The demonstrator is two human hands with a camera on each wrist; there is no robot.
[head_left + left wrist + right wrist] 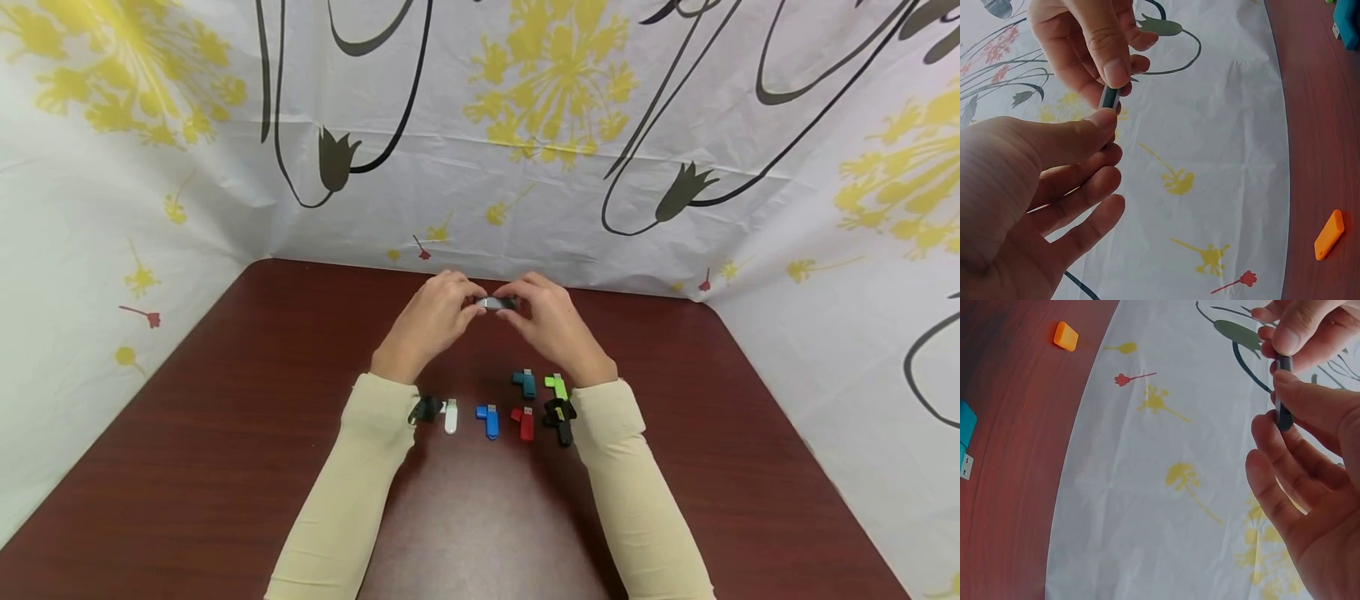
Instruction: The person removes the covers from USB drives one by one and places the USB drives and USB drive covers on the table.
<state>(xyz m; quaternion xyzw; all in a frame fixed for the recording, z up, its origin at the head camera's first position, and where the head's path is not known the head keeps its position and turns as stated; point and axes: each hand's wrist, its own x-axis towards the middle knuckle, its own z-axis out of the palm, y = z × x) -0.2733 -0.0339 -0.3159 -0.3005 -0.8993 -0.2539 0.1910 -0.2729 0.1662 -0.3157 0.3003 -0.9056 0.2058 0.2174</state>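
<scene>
Over the far part of the table, a dark grey USB flash drive (495, 303) is held level between both hands. My left hand (433, 317) pinches its left end with thumb and fingers, and my right hand (549, 321) pinches the right end. In the right wrist view the flash drive (1284, 415) shows as a narrow dark bar; the fingertips cover much of it. Whether a cap sits on it I cannot tell. An orange flash drive (1329, 235), seen in both wrist views, lies on the table apart from the hands.
Nearer on the dark red table (225, 433) lie flash drives with showing plugs: white (451, 418), blue (492, 423), red (527, 427), black (564, 432), teal (528, 385) and lime green (559, 387). A patterned white sheet (450, 200) rises behind the table.
</scene>
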